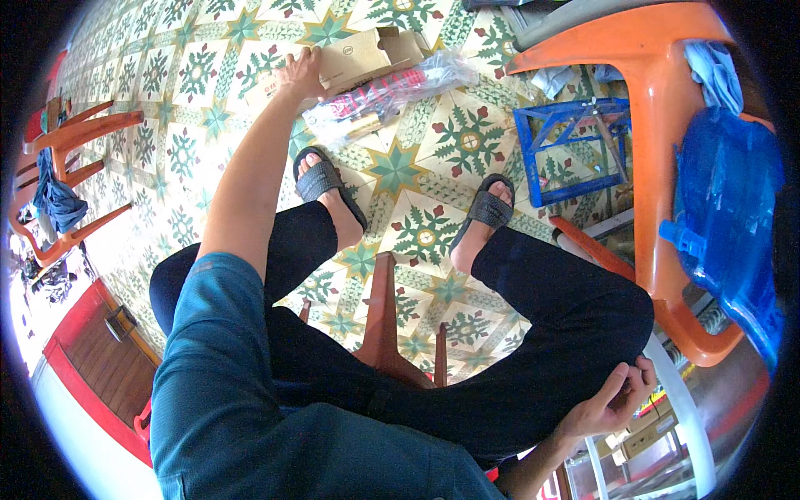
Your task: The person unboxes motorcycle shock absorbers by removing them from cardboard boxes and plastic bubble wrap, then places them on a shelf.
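Observation:
My left hand [301, 74] reaches down to a long cardboard box [356, 59] on the tiled floor, its fingers at one edge and the thumb at the other. The box's right end stands open with its flap up. Against its near side lies a clear plastic bag [390, 94] with red and gold-coloured contents, too blurred to name. My right hand [615, 400] is beside my right knee, fingers loosely curled and thumb apart, with nothing visible in it.
My sandalled feet stand on patterned tiles [425, 234]. At right are a blue metal frame [531, 156], an orange plastic chair [650, 156] and a blue water jug [731, 200]. A glass case [694, 431] stands below them. Another chair [94, 131] with cloth is at far left.

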Available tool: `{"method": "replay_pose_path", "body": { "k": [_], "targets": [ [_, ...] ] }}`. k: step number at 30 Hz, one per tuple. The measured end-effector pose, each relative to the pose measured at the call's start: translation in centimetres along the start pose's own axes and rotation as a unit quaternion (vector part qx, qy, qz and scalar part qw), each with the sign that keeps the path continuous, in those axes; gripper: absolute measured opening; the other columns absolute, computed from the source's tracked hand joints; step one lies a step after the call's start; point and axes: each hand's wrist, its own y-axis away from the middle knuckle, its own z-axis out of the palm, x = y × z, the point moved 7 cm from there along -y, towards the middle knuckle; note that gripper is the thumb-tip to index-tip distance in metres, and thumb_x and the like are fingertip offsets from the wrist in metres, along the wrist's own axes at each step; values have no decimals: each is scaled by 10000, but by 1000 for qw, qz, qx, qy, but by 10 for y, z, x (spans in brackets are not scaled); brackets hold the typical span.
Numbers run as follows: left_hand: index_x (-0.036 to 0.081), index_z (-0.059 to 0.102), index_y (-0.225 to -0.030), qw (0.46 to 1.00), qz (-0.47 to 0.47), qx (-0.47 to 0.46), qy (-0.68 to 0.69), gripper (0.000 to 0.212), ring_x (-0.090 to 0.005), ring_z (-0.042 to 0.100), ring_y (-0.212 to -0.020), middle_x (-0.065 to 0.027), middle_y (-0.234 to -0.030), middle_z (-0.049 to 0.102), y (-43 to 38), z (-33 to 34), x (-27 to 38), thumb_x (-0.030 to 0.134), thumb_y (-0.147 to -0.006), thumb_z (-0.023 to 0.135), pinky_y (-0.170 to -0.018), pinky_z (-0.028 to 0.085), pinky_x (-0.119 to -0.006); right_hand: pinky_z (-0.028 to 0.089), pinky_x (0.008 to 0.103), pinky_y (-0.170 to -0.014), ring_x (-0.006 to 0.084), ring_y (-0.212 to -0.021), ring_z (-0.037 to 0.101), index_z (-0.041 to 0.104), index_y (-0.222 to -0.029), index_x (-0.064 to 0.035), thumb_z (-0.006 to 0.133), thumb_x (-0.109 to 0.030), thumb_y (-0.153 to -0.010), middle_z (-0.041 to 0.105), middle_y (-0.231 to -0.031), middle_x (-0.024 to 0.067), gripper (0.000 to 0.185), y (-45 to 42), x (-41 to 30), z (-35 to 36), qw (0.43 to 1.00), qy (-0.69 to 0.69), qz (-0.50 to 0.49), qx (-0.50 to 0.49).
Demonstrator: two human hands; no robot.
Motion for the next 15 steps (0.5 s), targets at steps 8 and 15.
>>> {"method": "replay_pose_path", "body": {
  "k": [8, 15],
  "targets": [
    [239, 226, -1553, 955, 43, 247, 158, 1111, -446, 357, -1329, -140, -1526, 320, -10, 4, 13, 456, -665, 857, -970, 465, -584, 428, 400, -914, 298, -1069, 549, 575, -922, 27, 619, -66, -952, 573, -1134, 186, 107, -3, 0, 2, 1000, 4, -12, -5],
    [200, 193, -1562, 985, -84, 78, 126, 1214, -482, 370, -1312, -207, -1476, 350, 12, 2, -11, 368, -593, 905, -1019, 379, -665, 424, 397, -916, 293, -1057, 549, 579, -916, 23, 630, -59, -942, 578, -1129, 182, 99, -2, -3, 0, 1000, 1, -3, 6]
  ]
}}
